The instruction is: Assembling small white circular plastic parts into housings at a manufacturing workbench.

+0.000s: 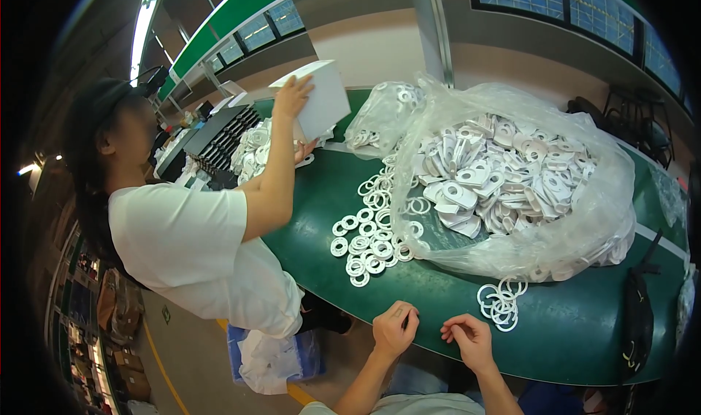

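Note:
At the near edge of the green table, my left hand (396,329) is closed, its fingers curled in. A small dark patch shows between thumb and fingers; whether that is an object or shadow I cannot tell. A short gap to the right, my right hand (471,340) is loosely closed too, with nothing visible in it. Several thin white rings (501,302) lie just beyond my right hand. Farther off to the left spreads a loose heap of thicker white rings (361,247). A large clear plastic bag (467,258) beyond my hands lies open, full of white flat parts (504,174) with round holes.
On the left a co-worker (182,210) in a white shirt holds up a white box (321,97) above another pile of white parts (252,148). A smaller clear bag (387,112) sits behind the rings. A black pouch (637,320) lies at the table's right end. A blue bin (310,353) stands on the floor.

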A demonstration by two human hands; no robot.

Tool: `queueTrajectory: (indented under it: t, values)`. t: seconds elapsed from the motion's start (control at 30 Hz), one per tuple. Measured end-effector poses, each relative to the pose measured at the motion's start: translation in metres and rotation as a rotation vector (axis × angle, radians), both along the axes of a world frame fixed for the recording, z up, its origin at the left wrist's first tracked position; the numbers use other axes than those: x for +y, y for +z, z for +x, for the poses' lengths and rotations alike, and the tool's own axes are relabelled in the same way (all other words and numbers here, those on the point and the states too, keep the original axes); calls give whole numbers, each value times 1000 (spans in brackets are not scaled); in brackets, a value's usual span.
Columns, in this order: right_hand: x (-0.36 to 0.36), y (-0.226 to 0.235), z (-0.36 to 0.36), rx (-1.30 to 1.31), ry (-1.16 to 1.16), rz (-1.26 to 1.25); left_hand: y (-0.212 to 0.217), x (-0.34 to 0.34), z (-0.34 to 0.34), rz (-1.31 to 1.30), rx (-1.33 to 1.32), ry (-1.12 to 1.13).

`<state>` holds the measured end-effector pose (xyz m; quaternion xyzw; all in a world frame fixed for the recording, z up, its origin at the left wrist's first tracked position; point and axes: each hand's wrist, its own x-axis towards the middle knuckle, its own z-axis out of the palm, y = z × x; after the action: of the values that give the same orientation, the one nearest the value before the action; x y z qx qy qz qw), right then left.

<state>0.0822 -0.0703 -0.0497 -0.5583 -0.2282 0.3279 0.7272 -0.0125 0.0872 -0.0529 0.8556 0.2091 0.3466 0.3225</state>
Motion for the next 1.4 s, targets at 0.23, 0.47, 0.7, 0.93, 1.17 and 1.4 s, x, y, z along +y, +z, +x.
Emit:
queueTrajectory:
  t: [0.23, 0.47, 0.7, 0.93, 1.17, 1.4]
  values:
    - [-1, 1, 0, -7, -2, -13, -2, 1, 0, 7, -6, 12]
    - [4, 41, 33, 84, -265, 197, -3, 1, 1, 60, -66, -23]
    - [-31, 115, 100, 499, -54, 329, -12, 8, -4, 81, -234, -129]
    - [-53, 124, 94, 277, -139, 205, -9, 12, 7, 49, -253, -211]
    - [-208, 115, 100, 190, -746, 358, 1, 2, 2, -67, -28, -131]
    - [-368, 67, 41, 215, -1030, 289, 26, 0, 46, 22, -12, -189]
